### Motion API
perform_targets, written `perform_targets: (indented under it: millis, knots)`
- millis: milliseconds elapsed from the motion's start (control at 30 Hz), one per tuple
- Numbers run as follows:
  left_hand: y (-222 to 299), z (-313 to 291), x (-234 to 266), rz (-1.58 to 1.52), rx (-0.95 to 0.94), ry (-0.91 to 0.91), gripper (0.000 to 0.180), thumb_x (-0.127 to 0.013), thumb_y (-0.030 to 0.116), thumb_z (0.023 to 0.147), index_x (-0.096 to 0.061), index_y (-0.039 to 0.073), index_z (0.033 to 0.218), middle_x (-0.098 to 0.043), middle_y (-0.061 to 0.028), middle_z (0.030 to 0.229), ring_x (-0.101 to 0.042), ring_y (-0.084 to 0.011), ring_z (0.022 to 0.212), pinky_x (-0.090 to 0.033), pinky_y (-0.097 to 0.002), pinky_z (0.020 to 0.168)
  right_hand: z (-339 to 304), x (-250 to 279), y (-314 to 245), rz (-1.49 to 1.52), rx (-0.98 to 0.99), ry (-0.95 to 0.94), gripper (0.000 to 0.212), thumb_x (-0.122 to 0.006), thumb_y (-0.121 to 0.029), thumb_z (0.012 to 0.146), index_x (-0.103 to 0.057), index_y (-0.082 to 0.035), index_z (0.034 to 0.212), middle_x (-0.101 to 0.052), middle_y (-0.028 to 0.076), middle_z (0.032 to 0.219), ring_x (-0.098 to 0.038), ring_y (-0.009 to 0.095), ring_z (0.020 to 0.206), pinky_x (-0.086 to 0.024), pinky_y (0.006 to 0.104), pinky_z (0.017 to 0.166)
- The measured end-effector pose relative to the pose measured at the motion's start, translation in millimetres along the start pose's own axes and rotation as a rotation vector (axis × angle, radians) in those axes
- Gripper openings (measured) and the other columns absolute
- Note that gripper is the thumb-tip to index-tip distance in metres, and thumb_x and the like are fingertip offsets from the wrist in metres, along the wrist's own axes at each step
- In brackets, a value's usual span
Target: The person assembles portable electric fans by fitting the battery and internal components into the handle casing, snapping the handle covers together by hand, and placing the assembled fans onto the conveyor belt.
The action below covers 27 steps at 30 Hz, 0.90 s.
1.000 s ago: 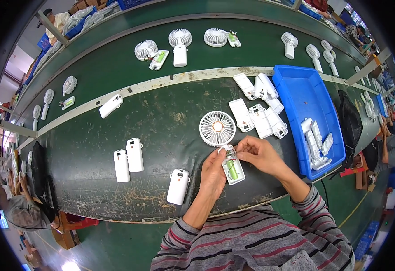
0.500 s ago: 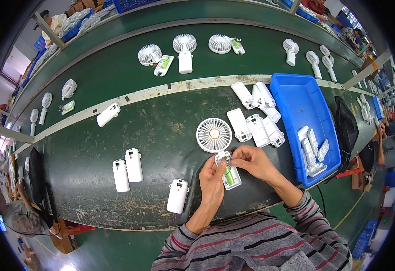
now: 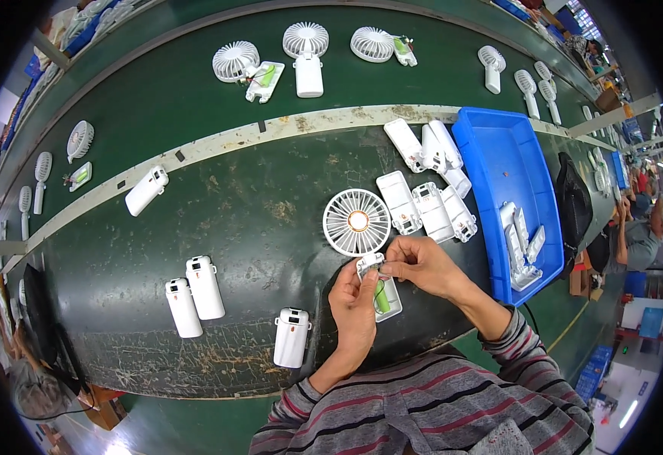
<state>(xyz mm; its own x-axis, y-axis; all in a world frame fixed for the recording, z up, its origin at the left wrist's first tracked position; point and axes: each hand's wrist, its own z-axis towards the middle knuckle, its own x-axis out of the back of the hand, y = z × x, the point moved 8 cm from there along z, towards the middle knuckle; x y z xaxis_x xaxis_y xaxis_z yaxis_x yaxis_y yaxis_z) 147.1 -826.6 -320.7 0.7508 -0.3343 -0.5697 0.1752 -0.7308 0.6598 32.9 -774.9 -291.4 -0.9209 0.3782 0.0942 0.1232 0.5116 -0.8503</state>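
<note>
A handheld fan lies face up, its round white head (image 3: 356, 221) just beyond my hands. Its white handle shell (image 3: 392, 306) is uncovered, and a green battery (image 3: 380, 296) shows inside. My left hand (image 3: 352, 301) grips the shell along its left side, thumb near the upper end. At that upper end my right hand (image 3: 424, 267) has thumb and fingertips pinched together; whatever they pinch is too small and covered to make out. Right of the fan head lie several white handle covers (image 3: 432, 212).
A blue tray (image 3: 474, 199) with several white parts stands on the right. White handle pieces (image 3: 292, 338) lie at left on the dark worktop. Past a pale rail (image 3: 301, 123), several fans (image 3: 308, 74) sit on a green belt. A co-worker's arm (image 3: 624, 231) shows at far right.
The view has shifted slightly, so things at left appear lower and farther left. Both hands stay at the shell's upper end, with small finger movements.
</note>
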Motion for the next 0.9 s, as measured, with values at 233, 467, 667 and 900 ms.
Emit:
perform_targets:
  millis: [233, 467, 667, 900]
  knots:
    - [-0.1, 3.1, 1.9, -0.091, 0.012, 0.003, 0.02, -0.054, 0.004, 0.091, -0.054, -0.004, 0.11, -0.062, -0.0043, 0.089, -0.057, -0.0063, 0.077, -0.046, -0.02, 0.068, 7.7, -0.9, -3.3, 0.013, -0.042, -0.039, 0.015, -0.067, -0.012, 0.083, -0.057, -0.004, 0.076, -0.054, -0.003, 0.066, -0.047, 0.004, 0.059, -0.04, 0.0193, 0.054]
    - [-1.3, 4.2, 3.3, -0.143, 0.051, 0.017, 0.02, -0.056, 0.004, 0.09, -0.055, -0.004, 0.108, -0.062, -0.0055, 0.089, -0.058, -0.0076, 0.075, -0.047, -0.021, 0.067, 1.5, -2.1, -1.1, -0.013, 0.001, -0.043, 0.013, -0.065, -0.013, 0.085, -0.056, -0.003, 0.081, -0.056, -0.002, 0.071, -0.05, 0.005, 0.062, -0.041, 0.0198, 0.055]
    - [-0.9, 6.3, -1.7, -0.149, 0.013, 0.023, 0.017, -0.056, 0.005, 0.09, -0.056, -0.004, 0.105, -0.064, -0.0075, 0.093, -0.06, -0.0097, 0.079, -0.05, -0.0228, 0.069, -24.7, -2.7, -17.8, -0.103, 0.203, 0.229, 0.015, -0.067, -0.012, 0.082, -0.057, -0.001, 0.081, -0.055, -0.001, 0.065, -0.046, 0.003, 0.057, -0.039, 0.0214, 0.051]
    - [-2.8, 5.8, -6.9, -0.155, -0.003, 0.035, 0.02, -0.055, 0.003, 0.09, -0.053, -0.004, 0.109, -0.063, -0.0076, 0.095, -0.059, -0.0084, 0.079, -0.048, -0.022, 0.07, -32.7, -1.7, -47.0, -0.595, 0.438, 0.388, 0.013, -0.069, -0.005, 0.076, -0.057, 0.0, 0.08, -0.055, 0.005, 0.066, -0.053, 0.011, 0.056, -0.041, 0.025, 0.049]
